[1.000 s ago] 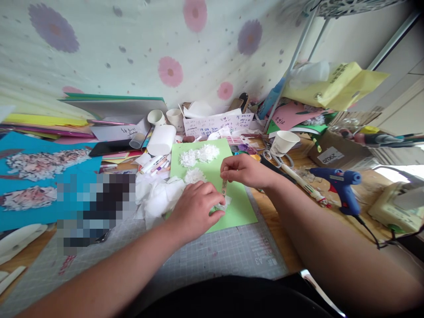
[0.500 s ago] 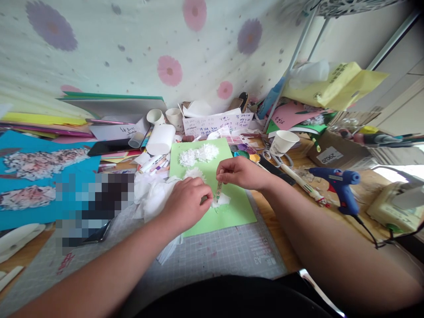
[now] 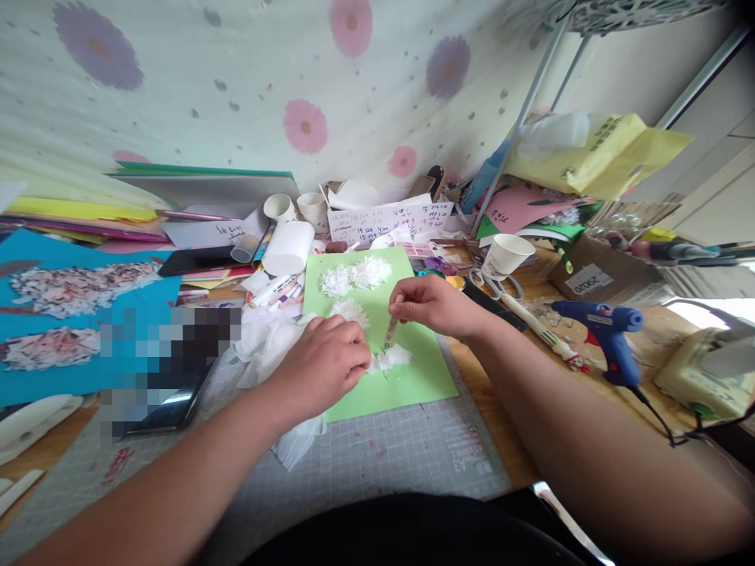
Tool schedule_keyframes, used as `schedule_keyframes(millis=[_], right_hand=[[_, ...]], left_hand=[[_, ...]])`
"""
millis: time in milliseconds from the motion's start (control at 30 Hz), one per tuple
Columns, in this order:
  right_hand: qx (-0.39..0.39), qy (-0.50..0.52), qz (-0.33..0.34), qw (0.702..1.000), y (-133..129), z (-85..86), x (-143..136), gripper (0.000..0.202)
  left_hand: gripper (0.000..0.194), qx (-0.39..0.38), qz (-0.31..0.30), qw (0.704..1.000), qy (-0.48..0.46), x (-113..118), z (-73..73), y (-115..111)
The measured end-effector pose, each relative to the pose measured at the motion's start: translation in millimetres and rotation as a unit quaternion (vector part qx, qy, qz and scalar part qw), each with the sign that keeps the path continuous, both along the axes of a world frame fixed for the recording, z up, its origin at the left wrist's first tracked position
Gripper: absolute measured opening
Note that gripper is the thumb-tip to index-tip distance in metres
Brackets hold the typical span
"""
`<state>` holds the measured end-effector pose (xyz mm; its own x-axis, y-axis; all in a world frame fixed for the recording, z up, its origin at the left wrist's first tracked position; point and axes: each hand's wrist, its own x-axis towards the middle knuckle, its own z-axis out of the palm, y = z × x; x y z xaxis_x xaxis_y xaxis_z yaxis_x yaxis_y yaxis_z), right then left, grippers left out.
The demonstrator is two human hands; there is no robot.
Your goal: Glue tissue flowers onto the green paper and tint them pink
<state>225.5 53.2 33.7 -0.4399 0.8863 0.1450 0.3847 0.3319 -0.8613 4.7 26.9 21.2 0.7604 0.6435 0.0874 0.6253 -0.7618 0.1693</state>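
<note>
Vs. 0.5 s ago, L hand (image 3: 324,362) has backed off a bit to the left & the patterned stick (image 3: 390,330) sits slightly higher, its lower end by the paper scrap (image 3: 394,358). Bench (image 3: 492,377) is wood w/ a gray cutting mat (image 3: 401,456); green sheet (image 3: 428,369) lies partly on it, w/ white paper tufts (image 3: 370,272) toward the far side. Tissue pile (image 3: 268,346) left, blue glue gun (image 3: 607,326) & paper cup (image 3: 508,253) right. Flowered curtain (image 3: 236,47) behind; metal rack (image 3: 519,118) far R.

R hand (image 3: 396,309) pinches the stick's upper end btwn thumb & fingers, stick slanting down over the sheet. L fingers curled, tips pressed together just left of scrap; can't tell if they grip its edge. Scrap's on the sheet, below R fingers.
</note>
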Motion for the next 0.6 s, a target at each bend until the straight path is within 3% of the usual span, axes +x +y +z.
schedule_keyframes(millis=[100,167,300,400,500,600], right_hand=[[-0.012,0.048,0.015,0.999,-3,1.6,-1,0.015],[-0.022,0.078,0.027,0.996,-5,3.7,-3,0.015],[-0.038,0.139,0.058,0.988,-8,7.7,-4,0.017],[-0.052,0.174,0.073,0.981,-10,10.1,-3,0.017],[-0.055,0.185,0.086,0.977,-13,12.0,-3,0.016],[-0.041,0.153,0.103,0.982,-15,13.2,-5,0.014]], left_hand=[[0.015,0.003,0.006,1.000,-0.010,-1,5.0,0],[0.013,-0.040,0.024,0.998,-0.040,-4,12.4,0],[0.013,-0.222,0.084,0.966,-0.099,-9,24.5,-3],[0.011,-0.323,0.094,0.934,-0.121,-8,22.4,-5],[0.010,-0.342,0.091,0.926,-0.133,-4,15.0,-6],[0.011,-0.295,0.103,0.943,-0.110,-1,11.4,-5]])
